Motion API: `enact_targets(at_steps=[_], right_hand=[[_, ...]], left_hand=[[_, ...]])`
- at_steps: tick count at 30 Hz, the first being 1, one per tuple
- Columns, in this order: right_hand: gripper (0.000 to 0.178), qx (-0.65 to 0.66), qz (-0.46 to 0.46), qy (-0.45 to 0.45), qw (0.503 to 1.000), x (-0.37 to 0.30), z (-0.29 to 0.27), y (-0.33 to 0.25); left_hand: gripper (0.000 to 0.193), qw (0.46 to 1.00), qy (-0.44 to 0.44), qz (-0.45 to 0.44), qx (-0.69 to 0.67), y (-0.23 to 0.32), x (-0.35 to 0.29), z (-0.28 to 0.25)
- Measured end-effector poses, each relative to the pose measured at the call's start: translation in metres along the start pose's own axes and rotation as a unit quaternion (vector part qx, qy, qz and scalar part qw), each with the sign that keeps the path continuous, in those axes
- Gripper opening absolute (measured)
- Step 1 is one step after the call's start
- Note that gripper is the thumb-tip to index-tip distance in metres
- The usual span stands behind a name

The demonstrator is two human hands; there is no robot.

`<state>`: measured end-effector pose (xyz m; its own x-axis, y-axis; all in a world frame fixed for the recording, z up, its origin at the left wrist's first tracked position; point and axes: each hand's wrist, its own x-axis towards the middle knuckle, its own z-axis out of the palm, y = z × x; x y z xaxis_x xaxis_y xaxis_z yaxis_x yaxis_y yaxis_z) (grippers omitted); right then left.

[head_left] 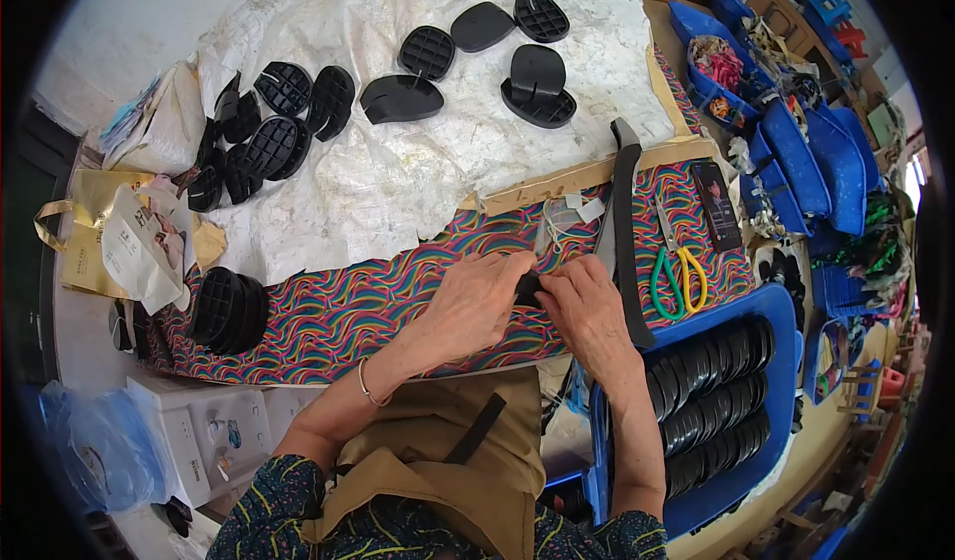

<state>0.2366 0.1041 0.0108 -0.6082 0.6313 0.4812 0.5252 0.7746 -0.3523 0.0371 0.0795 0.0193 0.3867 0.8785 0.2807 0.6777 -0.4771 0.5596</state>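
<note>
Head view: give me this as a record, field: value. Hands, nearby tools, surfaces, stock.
left hand: fingers at a small black piece
right hand: fingers at the same piece; exact grips hidden
tools: scissors, one green handle, one yellow, right of long black strip
surfaces: patterned cloth; white sheet beyond, holding black sole-shaped pieces
stock: blue tub, lower right, black pieces in rows

Head-worn fisheye; faces down; near left hand (476,303), right hand (589,313).
</note>
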Motion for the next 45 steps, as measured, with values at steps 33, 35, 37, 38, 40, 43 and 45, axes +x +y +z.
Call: enact_targets(at_steps=[33, 35, 37, 38, 40, 43, 45], right_hand=[[0.018, 0.184, 0.124, 0.033, 0.974, -0.019, 0.013, 0.009], [0.018, 0.265, 0.171, 0.028, 0.949, -0.022, 0.008, 0.014], [0.021, 0.254, 0.163, 0.016, 0.953, -0.024, 0.003, 0.015], [0.02, 0.217, 0.141, 0.018, 0.966, -0.022, 0.002, 0.015], [0.021, 0.11, 0.072, 0.032, 0.991, -0.019, 0.003, 0.015], [0.024, 0.001, 0.035, 0.055, 0.998, -0.023, 0.014, 0.009], [0.026, -0.028, 0.035, 0.084, 0.995, -0.026, 0.024, 0.007]], left_hand=[[0.031, 0.998, 0.061, -0.009, 0.008, 0.009, 0.001, 0.004], [0.031, 0.998, 0.057, -0.011, 0.01, 0.009, 0.001, 0.003], [0.031, 0.998, 0.063, -0.002, -0.001, 0.007, 0.002, 0.006], [0.031, 0.998, 0.059, -0.009, 0.009, 0.007, 0.001, 0.005], [0.031, 0.998, 0.049, -0.019, 0.025, 0.01, 0.003, 0.005], [0.031, 0.998, 0.056, -0.028, 0.002, 0.009, 0.002, 0.007], [0.031, 0.998, 0.057, -0.034, -0.001, 0.011, 0.005, 0.006]])
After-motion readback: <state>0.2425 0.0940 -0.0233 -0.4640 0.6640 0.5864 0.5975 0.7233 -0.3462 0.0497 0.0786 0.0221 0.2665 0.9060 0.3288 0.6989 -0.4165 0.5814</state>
